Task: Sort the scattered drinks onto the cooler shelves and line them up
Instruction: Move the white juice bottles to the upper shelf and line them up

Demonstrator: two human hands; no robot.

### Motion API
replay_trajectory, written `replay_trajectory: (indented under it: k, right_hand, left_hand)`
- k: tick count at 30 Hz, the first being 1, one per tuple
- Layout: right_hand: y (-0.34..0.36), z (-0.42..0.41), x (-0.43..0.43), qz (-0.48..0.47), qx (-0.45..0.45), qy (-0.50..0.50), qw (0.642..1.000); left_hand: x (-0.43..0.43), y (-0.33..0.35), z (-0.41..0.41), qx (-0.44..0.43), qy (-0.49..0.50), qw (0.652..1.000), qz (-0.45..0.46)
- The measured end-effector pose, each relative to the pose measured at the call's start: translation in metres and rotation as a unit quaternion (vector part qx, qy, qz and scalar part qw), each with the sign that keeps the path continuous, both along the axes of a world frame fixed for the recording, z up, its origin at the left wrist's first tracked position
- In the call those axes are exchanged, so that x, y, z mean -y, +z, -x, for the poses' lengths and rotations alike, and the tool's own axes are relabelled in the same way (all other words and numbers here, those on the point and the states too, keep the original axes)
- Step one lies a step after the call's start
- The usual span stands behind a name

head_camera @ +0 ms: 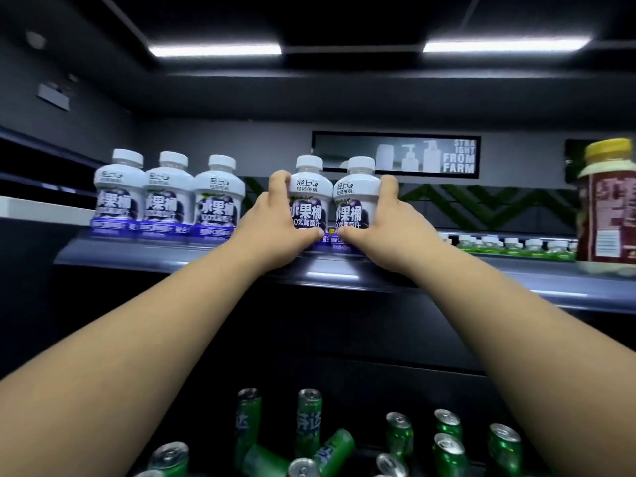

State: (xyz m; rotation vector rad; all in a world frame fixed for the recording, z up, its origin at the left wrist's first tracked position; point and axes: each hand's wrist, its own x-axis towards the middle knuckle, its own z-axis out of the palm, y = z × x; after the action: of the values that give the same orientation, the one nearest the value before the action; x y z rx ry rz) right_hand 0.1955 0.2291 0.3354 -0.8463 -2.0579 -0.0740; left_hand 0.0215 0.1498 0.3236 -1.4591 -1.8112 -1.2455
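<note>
Two white grape-juice bottles stand side by side on the upper cooler shelf (165,259). My left hand (278,218) grips the left bottle (308,197), fingers round its left side and thumb low at the front. My right hand (378,222) grips the right bottle (358,201) the same way from the right. The two bottles touch each other. Three more of the same bottles (168,197) stand in a row to the left, with a small gap between them and the held pair.
A large brown-labelled bottle with a yellow cap (607,204) stands at the shelf's right end. Small green-labelled bottles (516,247) line up further back on the right. Several green cans (309,425) stand and lie jumbled on the lower shelf below my arms.
</note>
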Motion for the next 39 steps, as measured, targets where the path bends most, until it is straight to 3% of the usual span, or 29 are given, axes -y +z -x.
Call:
replay_trajectory:
  k: [5, 15, 31, 39]
  right_hand:
    - [-0.001, 0.044, 0.014, -0.004, -0.001, 0.017, 1.0]
    - [-0.014, 0.057, 0.02, -0.013, 0.006, -0.008, 1.0]
    - [-0.019, 0.054, 0.023, -0.044, 0.041, -0.039, 0.997]
    - [-0.011, 0.056, 0.016, 0.023, 0.017, -0.007, 1.0]
  left_hand:
    - [0.022, -0.005, 0.038, -0.019, 0.043, 0.999, -0.013]
    - [0.021, -0.028, 0.057, -0.077, 0.116, 0.979, -0.151]
    - [0.023, -0.032, 0.056, -0.077, 0.151, 0.978, -0.12]
    - [0.023, -0.032, 0.054, -0.079, 0.153, 0.979, -0.106]
